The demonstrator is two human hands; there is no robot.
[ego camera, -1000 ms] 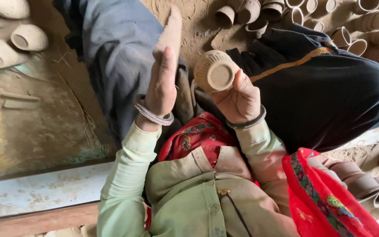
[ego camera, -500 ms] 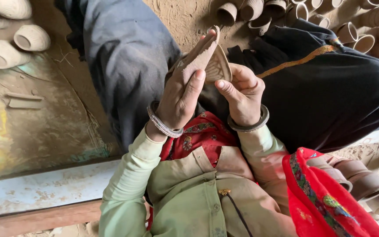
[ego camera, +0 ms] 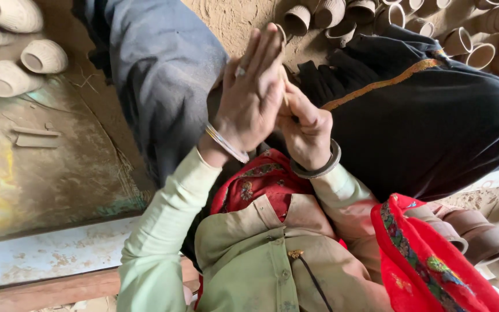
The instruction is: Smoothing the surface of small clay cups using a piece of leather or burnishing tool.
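My left hand [ego camera: 248,98] is raised with its fingers straight and together, pressing a thin flat paddle [ego camera: 282,33] sideways. Only the paddle's tip shows past my fingertips. My right hand [ego camera: 308,130] is curled just behind it, gripping a small unfired clay cup [ego camera: 286,86]. The cup is almost wholly hidden between the two hands. Both wrists carry metal bangles. The hands are held over my lap, above dark cloth [ego camera: 434,121].
Rows of similar clay cups [ego camera: 376,14] lie on the sandy ground at the top right. More cups [ego camera: 43,56] sit at the top left, and others [ego camera: 483,234] at the bottom right. A blue-grey cloth [ego camera: 163,75] and a weathered board [ego camera: 59,254] are to the left.
My left hand with the paddle has swung right, closing against the cup. The cup's open mouth faced me a second ago; it is now covered between the hands.
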